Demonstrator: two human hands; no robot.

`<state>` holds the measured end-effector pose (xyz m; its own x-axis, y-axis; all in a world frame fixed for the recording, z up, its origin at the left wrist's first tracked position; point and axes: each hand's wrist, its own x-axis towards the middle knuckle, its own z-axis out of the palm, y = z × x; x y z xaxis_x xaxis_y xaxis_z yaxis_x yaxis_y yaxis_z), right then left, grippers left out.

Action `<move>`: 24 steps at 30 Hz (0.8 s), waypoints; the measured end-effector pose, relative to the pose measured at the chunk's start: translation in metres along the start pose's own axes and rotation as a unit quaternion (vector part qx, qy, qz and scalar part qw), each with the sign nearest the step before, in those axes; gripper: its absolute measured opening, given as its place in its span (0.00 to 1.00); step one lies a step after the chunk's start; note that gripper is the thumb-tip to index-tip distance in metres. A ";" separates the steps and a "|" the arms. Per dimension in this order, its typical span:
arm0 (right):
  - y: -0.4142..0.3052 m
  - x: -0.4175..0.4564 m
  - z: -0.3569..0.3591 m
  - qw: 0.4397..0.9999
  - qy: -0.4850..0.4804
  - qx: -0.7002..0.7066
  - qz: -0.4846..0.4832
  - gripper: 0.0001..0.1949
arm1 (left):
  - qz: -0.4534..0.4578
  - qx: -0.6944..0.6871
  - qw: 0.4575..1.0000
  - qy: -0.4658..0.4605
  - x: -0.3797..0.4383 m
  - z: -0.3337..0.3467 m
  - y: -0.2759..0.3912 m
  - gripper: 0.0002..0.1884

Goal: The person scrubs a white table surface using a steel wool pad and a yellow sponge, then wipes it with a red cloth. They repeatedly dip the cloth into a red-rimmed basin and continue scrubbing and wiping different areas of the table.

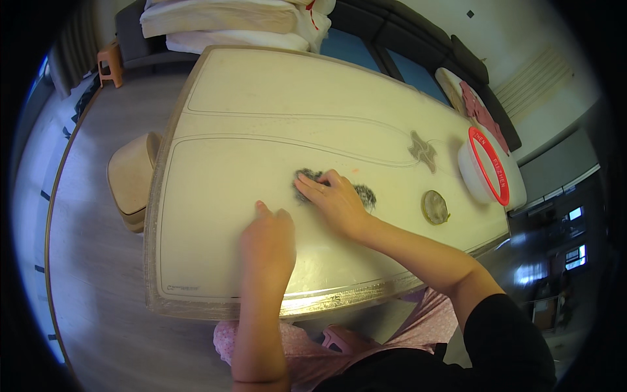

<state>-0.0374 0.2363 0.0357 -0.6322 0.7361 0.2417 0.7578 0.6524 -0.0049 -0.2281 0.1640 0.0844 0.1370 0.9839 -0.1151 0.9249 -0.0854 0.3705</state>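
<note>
My right hand [338, 201] lies on a dark, fuzzy clump of fibres [304, 174], its fingertips spread over it. The palm hides how firmly the fingers grip. A second dark fibre clump [365, 195] rests just right of that hand. My left hand [268, 240], slightly blurred, hovers over or touches the table near its front left part. Its index finger points forward, with the thumb side apart and nothing visible between. Both hands are above a cream table [220, 171] with a clear plastic cover. Farther right sits a small round greyish disc [435, 207] with a yellow-green edge.
A white plastic basin [475, 171] with a red, lettered rim leans at the table's right end. A beige stool [130, 176] stands by the left edge. Bagged bedding [220, 22] is piled on a dark sofa [411, 36] beyond. An orange stool [110, 63] is at far left.
</note>
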 end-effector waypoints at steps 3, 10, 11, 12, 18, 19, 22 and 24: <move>0.013 0.042 0.012 0.999 0.042 -0.004 -0.024 0.29 | -0.007 0.031 0.999 -0.024 0.008 0.007 0.014 0.17; -0.008 0.075 0.032 0.999 0.022 0.020 0.022 0.26 | 0.017 0.036 0.999 0.022 0.006 0.015 0.003 0.18; -0.009 0.063 0.032 0.999 0.027 0.022 0.024 0.26 | 0.014 0.035 0.999 0.020 0.006 0.013 0.001 0.19; -0.006 0.047 0.025 0.999 0.032 0.024 0.027 0.26 | 0.014 0.034 0.999 0.018 0.005 0.012 0.001 0.19; 0.009 0.066 0.020 0.998 0.036 0.001 0.049 0.23 | -0.004 0.063 0.998 -0.006 0.010 0.014 0.017 0.21; 0.014 0.079 0.022 0.996 0.024 -0.013 0.079 0.24 | 0.010 0.060 0.998 -0.001 0.011 0.017 0.021 0.21; 0.014 0.072 0.028 0.996 0.056 0.005 0.063 0.26 | 0.020 0.051 0.998 0.024 0.006 0.017 0.011 0.21; 0.006 0.043 0.024 0.998 0.047 0.026 0.035 0.27 | 0.021 0.042 0.998 0.038 0.002 0.014 0.001 0.21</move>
<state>-0.0643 0.2761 0.0226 -0.5587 0.7616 0.3283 0.7884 0.6106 -0.0748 -0.2220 0.1636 0.0718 0.1512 0.9881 -0.0295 0.9462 -0.1360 0.2937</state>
